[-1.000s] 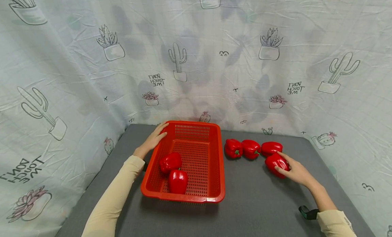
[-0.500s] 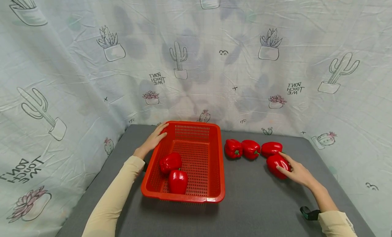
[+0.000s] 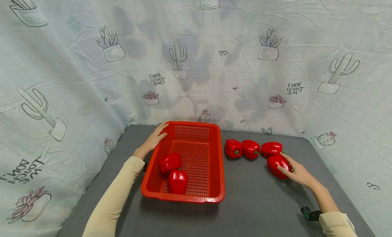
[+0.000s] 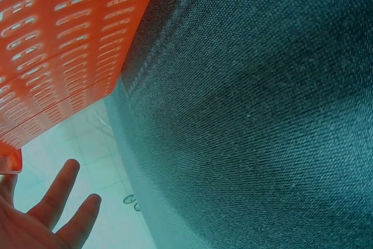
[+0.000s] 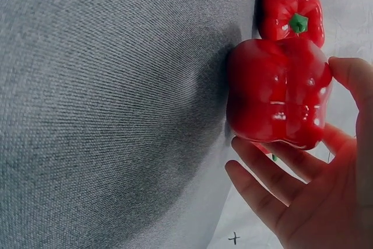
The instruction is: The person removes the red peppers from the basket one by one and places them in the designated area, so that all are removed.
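My right hand [image 3: 299,173] holds a glossy red bell pepper [image 5: 274,94] on the grey table, thumb on one side and fingers spread on the other. This pepper sits close in front of another lying pepper [image 3: 271,149]. Two more red peppers, one nearer the basket [image 3: 233,149] and one beside it [image 3: 250,149], lie in the same row with green stems toward me. My left hand [image 3: 153,140] rests on the left rim of the red plastic basket [image 3: 222,169]; two straight fingers [image 4: 58,190] spread outside its wall. Inside lie two peppers, one behind [image 3: 170,163] and one in front [image 3: 178,182].
The grey cloth-covered table [image 3: 248,203] extends in front of the basket and the pepper row. A pale curtain [image 3: 208,36] printed with cacti hangs close behind the table and along both sides. Dark straps show at both wrists.
My right hand and the pepper in it have shifted slightly to the right. The left hand, the basket and the other peppers stay where they were.
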Demonstrator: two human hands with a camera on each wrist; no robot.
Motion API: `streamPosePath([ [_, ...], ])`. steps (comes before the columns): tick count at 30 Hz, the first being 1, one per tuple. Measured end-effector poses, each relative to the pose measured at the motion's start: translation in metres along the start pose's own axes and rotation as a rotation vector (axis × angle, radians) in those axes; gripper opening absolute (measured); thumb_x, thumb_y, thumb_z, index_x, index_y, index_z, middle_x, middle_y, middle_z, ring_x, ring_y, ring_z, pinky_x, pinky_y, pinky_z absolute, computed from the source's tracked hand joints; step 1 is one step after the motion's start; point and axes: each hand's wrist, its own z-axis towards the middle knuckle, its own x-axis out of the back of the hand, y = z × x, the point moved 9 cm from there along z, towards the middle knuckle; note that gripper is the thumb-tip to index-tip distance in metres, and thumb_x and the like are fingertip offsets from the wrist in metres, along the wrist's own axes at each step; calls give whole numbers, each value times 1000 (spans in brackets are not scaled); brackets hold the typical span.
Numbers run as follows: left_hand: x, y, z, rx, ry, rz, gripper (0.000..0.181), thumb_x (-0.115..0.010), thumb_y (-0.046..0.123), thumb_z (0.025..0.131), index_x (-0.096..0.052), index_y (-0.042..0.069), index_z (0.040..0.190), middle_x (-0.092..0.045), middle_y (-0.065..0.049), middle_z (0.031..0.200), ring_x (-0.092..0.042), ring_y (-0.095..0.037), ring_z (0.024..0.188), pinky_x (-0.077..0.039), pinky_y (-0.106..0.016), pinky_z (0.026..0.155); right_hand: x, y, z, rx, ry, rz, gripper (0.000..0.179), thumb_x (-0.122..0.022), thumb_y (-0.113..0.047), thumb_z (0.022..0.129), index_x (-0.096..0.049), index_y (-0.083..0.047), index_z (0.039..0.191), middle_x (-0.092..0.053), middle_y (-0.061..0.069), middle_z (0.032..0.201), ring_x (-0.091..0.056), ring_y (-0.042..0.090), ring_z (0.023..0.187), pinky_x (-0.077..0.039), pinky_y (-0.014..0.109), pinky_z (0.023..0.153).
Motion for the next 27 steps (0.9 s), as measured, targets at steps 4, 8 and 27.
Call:
streamPosePath([
  [4,0,1,-1,-19,5,-9,50,-40,22,99,-30,5,144,-17,-16,153,-13,-37,140,-15,-58,108,0,1,0,1,3,-5,70,-54,-39,91,-27,-2,144,-42,35,130,-50,48,108,-47,57,77],
  [8,1,5,-3,-70,18,-39,51,-38,30,99,-31,9,145,-17,-12,154,-12,-34,141,-14,-59,108,1,0,-2,0,5,-1,69,-54,-39,91,-28,-1,143,-42,34,130,-50,47,107,-48,56,77],
  [27,-1,1,-1,-6,1,-2,49,-41,19,99,-30,6,145,-17,-15,153,-13,-37,140,-15,-59,108,2,8,-6,-34,2,20,69,-51,-41,93,-28,0,143,-42,33,131,-48,45,110,-46,57,79],
])
